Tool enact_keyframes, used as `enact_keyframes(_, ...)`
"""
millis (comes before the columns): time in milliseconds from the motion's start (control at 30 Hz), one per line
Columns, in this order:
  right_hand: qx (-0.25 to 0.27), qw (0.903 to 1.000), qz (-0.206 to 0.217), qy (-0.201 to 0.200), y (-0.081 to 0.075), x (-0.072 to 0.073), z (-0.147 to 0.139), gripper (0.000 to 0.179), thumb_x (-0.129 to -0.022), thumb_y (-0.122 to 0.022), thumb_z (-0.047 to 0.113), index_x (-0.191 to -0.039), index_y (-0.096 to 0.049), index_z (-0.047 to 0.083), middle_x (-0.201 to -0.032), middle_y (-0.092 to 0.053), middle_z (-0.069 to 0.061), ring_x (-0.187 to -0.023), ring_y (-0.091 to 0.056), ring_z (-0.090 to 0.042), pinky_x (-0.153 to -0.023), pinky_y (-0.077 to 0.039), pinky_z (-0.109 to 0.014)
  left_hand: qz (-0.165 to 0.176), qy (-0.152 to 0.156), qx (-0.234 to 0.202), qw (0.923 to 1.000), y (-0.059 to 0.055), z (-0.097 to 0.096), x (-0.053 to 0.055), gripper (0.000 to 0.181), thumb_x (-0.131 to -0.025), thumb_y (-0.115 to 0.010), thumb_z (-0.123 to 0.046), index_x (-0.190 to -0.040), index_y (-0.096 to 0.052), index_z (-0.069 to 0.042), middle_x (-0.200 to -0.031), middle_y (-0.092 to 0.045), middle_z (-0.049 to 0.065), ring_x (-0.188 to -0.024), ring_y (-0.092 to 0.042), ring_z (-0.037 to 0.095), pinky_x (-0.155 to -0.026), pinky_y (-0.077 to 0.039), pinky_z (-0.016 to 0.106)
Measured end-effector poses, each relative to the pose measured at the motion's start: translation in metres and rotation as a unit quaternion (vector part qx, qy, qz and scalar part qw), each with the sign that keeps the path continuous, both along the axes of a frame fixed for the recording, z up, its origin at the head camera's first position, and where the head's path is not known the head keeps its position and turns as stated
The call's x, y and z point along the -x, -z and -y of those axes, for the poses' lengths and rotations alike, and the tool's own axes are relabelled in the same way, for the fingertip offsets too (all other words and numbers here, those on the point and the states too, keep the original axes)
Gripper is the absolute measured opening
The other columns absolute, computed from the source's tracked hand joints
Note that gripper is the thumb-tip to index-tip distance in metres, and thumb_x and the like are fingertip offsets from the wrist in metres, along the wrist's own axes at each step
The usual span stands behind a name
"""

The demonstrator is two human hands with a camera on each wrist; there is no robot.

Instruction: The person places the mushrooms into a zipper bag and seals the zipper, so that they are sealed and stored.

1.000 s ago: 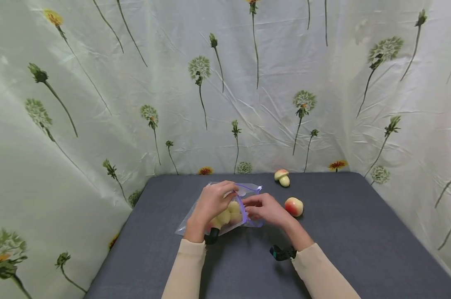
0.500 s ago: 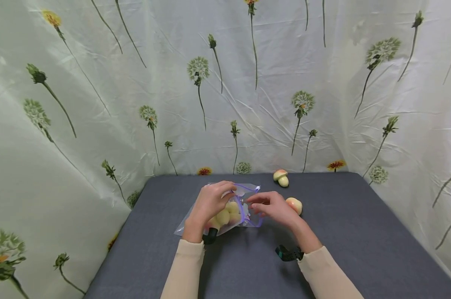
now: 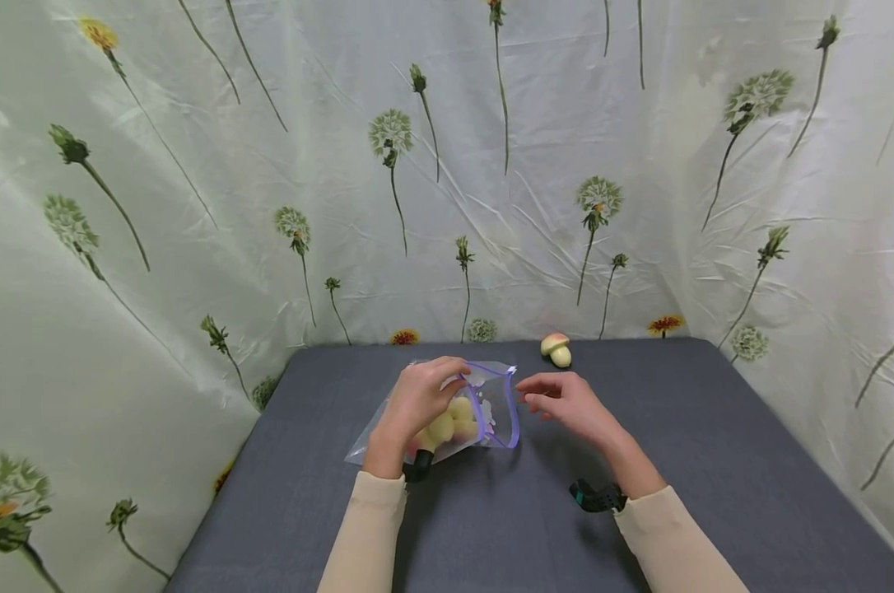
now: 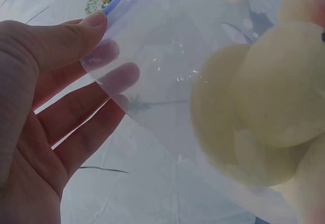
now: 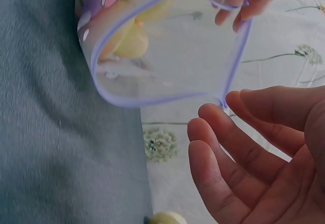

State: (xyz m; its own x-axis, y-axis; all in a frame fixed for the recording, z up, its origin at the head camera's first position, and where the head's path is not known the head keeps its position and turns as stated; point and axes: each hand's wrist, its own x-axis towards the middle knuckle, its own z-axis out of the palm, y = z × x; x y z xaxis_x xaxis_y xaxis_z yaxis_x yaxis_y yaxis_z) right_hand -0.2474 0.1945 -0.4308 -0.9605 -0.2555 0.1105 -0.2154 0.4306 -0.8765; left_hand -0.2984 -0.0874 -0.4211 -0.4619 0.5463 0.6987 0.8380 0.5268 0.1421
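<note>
A clear zip bag (image 3: 500, 412) with a purple rim lies on its side, its mouth gaping to the right. Inside sit several pale yellow, pink-tinged pieces (image 3: 441, 428), which look like toy mushrooms through the plastic. My left hand (image 3: 423, 397) pinches the upper rim between thumb and fingers; the left wrist view shows the thumb (image 4: 76, 38) in front of the plastic. Just right of the bag's mouth hovers my right hand (image 3: 570, 402), holding nothing. Its fingers are relaxed and slightly bent, and in the right wrist view the fingertips (image 5: 203, 155) are close to the rim's corner.
Near the table's back edge lies a toy mushroom (image 3: 556, 350) with a reddish-yellow cap. The dark grey table (image 3: 314, 527) is backed by a white curtain (image 3: 447, 165) printed with dandelions. The round red-yellow piece seen earlier is hidden behind my right hand.
My right hand has drawn out of the bag's mouth and moved right, now covering the round red-yellow piece. The left hand keeps its pinch on the rim, nearly still.
</note>
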Motion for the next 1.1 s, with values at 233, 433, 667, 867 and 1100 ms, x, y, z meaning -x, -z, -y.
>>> enact_keyframes(233, -0.017, 0.9996, -0.012, 0.021, -0.001, 0.001, -0.014, 0.022, -0.100, -0.065, 0.018, -0.121, -0.072, 0.015, -0.111, -0.072, -0.004, -0.092, -0.068, -0.023, -0.077, -0.056, -0.050, -0.001, 0.004, -0.004, 1.0000, 0.000, -0.001, 0.001, 0.016, -0.087, -0.081, -0.012, -0.100, -0.074, -0.017, -0.104, -0.074, -0.006, -0.082, -0.069, 0.008, -0.067, -0.055, 0.029)
enact_keyframes(433, -0.019, 0.9985, 0.009, 0.050, -0.002, -0.001, -0.025, 0.022, -0.099, -0.067, 0.021, -0.120, -0.072, 0.018, -0.116, -0.071, -0.004, -0.094, -0.067, -0.022, -0.074, -0.055, -0.048, -0.002, 0.000, -0.003, 1.0000, -0.002, -0.002, 0.000, 0.016, -0.088, -0.080, -0.012, -0.101, -0.074, -0.017, -0.105, -0.073, -0.006, -0.082, -0.069, 0.009, -0.066, -0.054, 0.028)
enact_keyframes(667, -0.042, 0.9969, -0.018, 0.063, 0.003, -0.001, -0.038, 0.023, -0.099, -0.067, 0.020, -0.120, -0.073, 0.014, -0.118, -0.071, -0.010, -0.101, -0.067, -0.024, -0.081, -0.054, -0.042, -0.014, -0.009, -0.004, 0.9999, -0.002, -0.003, -0.001, 0.016, -0.088, -0.080, -0.012, -0.101, -0.074, -0.017, -0.106, -0.074, -0.005, -0.082, -0.070, 0.009, -0.066, -0.055, 0.028)
enact_keyframes(867, -0.060, 0.9940, -0.032, 0.086, 0.006, -0.002, -0.049, 0.022, -0.099, -0.066, 0.019, -0.120, -0.073, 0.013, -0.115, -0.071, -0.006, -0.100, -0.067, -0.023, -0.082, -0.052, -0.041, -0.025, -0.008, -0.010, 0.9996, -0.001, -0.004, 0.000, 0.013, -0.088, -0.080, -0.010, -0.099, -0.074, -0.016, -0.108, -0.073, -0.003, -0.083, -0.071, 0.010, -0.067, -0.056, 0.028)
enact_keyframes(1100, -0.048, 0.9934, -0.032, 0.099, 0.012, -0.002, -0.061, 0.022, -0.099, -0.066, 0.015, -0.120, -0.072, 0.010, -0.116, -0.071, -0.015, -0.095, -0.067, -0.028, -0.078, -0.054, -0.046, -0.019, -0.015, -0.008, 0.9997, 0.001, -0.004, 0.000, 0.011, -0.089, -0.078, -0.009, -0.099, -0.075, -0.014, -0.109, -0.073, -0.001, -0.081, -0.070, 0.012, -0.068, -0.056, 0.028)
